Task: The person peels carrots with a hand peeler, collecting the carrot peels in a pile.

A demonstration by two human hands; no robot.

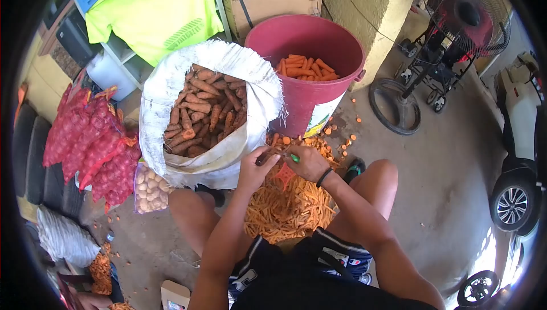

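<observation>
Several red mesh sacks (94,139) of round produce occupy the left side; I locate a bag (151,191) of pale bulbs just right of them. Next, a white sack (155,105) stands open, filled with soil-brown carrots (213,105). The left hand (256,166) pinches a dark carrot (263,158), narrow grip, load partly hidden by fingers. This carrot sits above a heap of orange peelings (289,204), near side of the red bin (305,102), which contains peeled carrots (305,68). I read the right hand (310,164) as closed around a green-handled tool (294,158). A black fan (468,11) stands far right.
</observation>
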